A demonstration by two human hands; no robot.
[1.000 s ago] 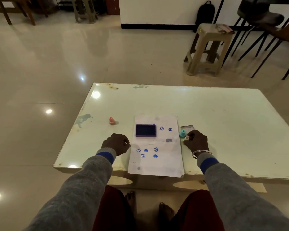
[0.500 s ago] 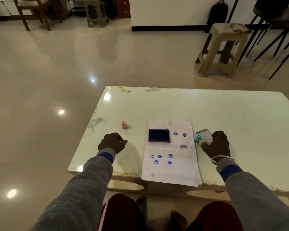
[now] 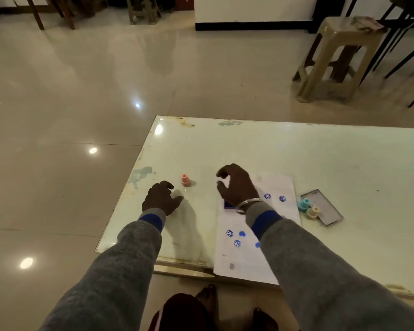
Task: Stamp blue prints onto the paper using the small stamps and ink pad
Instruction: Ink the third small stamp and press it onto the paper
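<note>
A white paper (image 3: pixel 245 261) with several blue prints lies near the table's front edge. The blue ink pad (image 3: pixel 228 204) on it is mostly hidden under my right wrist. A pink stamp (image 3: pixel 185 180) stands upright on the table, left of the paper. My right hand (image 3: pixel 236 185) hovers over the paper's far left corner, fingers spread and empty, a short way right of the pink stamp. My left hand (image 3: pixel 161 197) rests loosely curled on the table just in front of the pink stamp, holding nothing. A teal stamp (image 3: pixel 303 204) and a cream stamp (image 3: pixel 313 212) stand right of the paper.
A grey lid (image 3: pixel 325 207) lies beside the two stamps. The pale table (image 3: pixel 332 161) has worn edges; its left edge runs close to my left hand. A plastic stool (image 3: pixel 339 58) and dark chair legs stand on the tiled floor beyond.
My right hand has left the teal and cream stamps and crossed leftward over the paper toward the pink stamp. The view has swung to the left. My left hand has stayed near its place.
</note>
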